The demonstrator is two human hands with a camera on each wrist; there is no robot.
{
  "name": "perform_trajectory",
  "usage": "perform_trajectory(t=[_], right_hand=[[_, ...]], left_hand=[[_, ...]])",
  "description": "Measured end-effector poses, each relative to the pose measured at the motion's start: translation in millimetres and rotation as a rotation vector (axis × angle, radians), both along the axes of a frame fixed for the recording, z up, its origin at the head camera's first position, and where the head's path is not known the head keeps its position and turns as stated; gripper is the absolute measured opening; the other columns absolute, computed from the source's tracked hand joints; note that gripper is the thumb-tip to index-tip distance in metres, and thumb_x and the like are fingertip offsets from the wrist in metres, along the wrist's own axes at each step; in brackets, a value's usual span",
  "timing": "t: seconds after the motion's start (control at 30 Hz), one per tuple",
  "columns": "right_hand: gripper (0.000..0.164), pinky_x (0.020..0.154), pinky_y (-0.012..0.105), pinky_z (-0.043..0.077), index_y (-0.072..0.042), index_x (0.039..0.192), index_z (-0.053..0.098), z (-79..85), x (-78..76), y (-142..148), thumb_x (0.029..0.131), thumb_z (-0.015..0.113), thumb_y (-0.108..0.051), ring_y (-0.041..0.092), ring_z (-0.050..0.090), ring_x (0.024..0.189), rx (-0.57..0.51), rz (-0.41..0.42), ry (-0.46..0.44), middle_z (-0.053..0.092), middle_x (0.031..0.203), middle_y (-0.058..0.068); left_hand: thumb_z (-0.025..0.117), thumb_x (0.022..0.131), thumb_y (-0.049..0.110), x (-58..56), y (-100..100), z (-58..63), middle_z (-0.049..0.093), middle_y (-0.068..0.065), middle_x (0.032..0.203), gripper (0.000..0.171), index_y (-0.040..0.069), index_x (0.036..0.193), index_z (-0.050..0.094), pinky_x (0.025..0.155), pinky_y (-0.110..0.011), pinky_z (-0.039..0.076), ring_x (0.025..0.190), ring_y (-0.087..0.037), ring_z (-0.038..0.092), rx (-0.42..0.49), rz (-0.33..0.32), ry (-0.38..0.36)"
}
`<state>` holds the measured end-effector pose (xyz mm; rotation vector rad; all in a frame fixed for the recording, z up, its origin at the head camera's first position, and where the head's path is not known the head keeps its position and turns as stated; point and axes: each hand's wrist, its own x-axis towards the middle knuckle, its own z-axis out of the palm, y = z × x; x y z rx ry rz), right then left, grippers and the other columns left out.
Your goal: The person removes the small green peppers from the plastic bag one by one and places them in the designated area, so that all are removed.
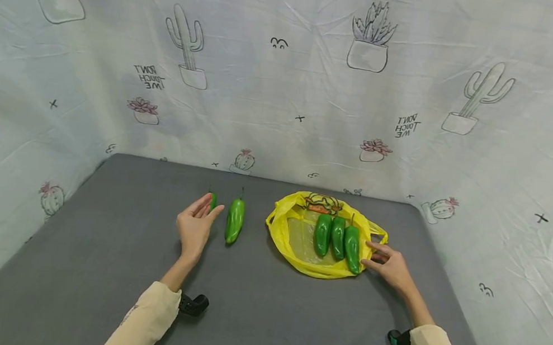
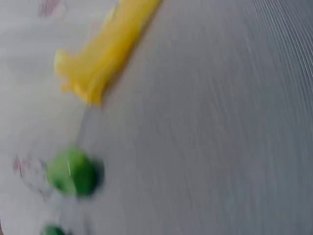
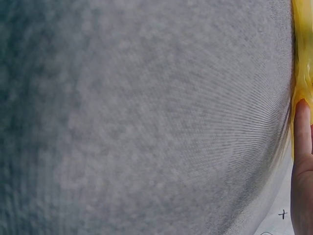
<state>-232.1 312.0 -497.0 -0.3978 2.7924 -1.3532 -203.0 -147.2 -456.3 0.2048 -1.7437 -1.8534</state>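
My left hand (image 1: 194, 230) is at a green chili pepper (image 1: 212, 202) on the left of the table, its thumb and fingers spread at either side; the hand hides the pepper's lower part. Just right of it lies a second green chili pepper (image 1: 234, 221), stem away from me. A yellow plastic bag (image 1: 285, 248) lies spread out, mouth up, with three green peppers (image 1: 337, 238) side by side inside. At the bag's right edge my right hand (image 1: 390, 267) holds the rim between thumb and fingers. The right wrist view shows the thumb (image 3: 302, 127) against the yellow plastic.
A dark grey table (image 1: 261, 317) carries everything. White cloth (image 1: 286, 83) printed with cactus drawings hangs behind it and along both sides. The left wrist view is blurred, with the yellow bag (image 2: 105, 54) at top left and a green pepper (image 2: 73, 171) below.
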Motion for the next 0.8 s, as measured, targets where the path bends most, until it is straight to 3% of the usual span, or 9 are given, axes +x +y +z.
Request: perform_trajectory(t=[0.17, 0.33, 0.47, 0.67, 0.8], right_hand=[[0.052, 0.067, 0.021, 0.053, 0.006, 0.127, 0.059, -1.0, 0.0, 0.3, 0.081, 0.077, -0.012, 0.023, 0.066, 0.093, -0.015, 0.002, 0.018, 0.057, 0.126, 0.027], [0.051, 0.064, 0.019, 0.052, 0.008, 0.125, 0.059, -0.9, 1.1, -0.9, 0.080, 0.077, -0.008, 0.013, 0.066, 0.086, -0.039, -0.003, 0.033, 0.058, 0.122, 0.029], [0.053, 0.066, 0.018, 0.052, 0.008, 0.127, 0.058, 2.5, 2.0, -2.5, 0.081, 0.077, -0.008, 0.021, 0.067, 0.090, -0.053, -0.005, -0.002, 0.056, 0.125, 0.029], [0.051, 0.065, 0.019, 0.051, 0.013, 0.127, 0.055, 2.1, 0.5, -2.6, 0.082, 0.075, -0.002, 0.039, 0.065, 0.095, -0.032, -0.005, 0.001, 0.055, 0.126, 0.032], [0.050, 0.063, 0.020, 0.052, 0.014, 0.126, 0.055, 0.6, 0.2, -3.0, 0.082, 0.073, 0.001, 0.042, 0.064, 0.093, -0.035, -0.003, 0.014, 0.055, 0.124, 0.033]], left_hand=[[0.081, 0.076, 0.005, -15.7, 28.4, -7.6, 0.065, -0.020, 0.118, 0.044, -0.006, 0.116, 0.067, 0.090, -0.023, 0.050, 0.112, -0.032, 0.061, 0.082, -0.003, -0.002], [0.082, 0.075, 0.008, -19.4, 53.7, -7.0, 0.064, -0.019, 0.119, 0.046, -0.005, 0.117, 0.066, 0.091, -0.024, 0.050, 0.112, -0.029, 0.062, 0.112, -0.050, -0.008], [0.083, 0.074, 0.008, -18.6, 64.7, -5.7, 0.064, -0.020, 0.120, 0.048, -0.005, 0.117, 0.066, 0.093, -0.028, 0.049, 0.113, -0.029, 0.061, 0.130, -0.095, -0.004], [0.078, 0.077, -0.001, -7.7, 78.5, 12.0, 0.061, -0.028, 0.120, 0.047, -0.014, 0.118, 0.061, 0.097, -0.041, 0.046, 0.115, -0.038, 0.058, 0.120, -0.149, -0.014], [0.077, 0.078, -0.001, -4.8, 88.5, 16.3, 0.060, -0.029, 0.121, 0.046, -0.015, 0.119, 0.060, 0.097, -0.044, 0.046, 0.114, -0.039, 0.058, 0.108, -0.155, -0.024]])
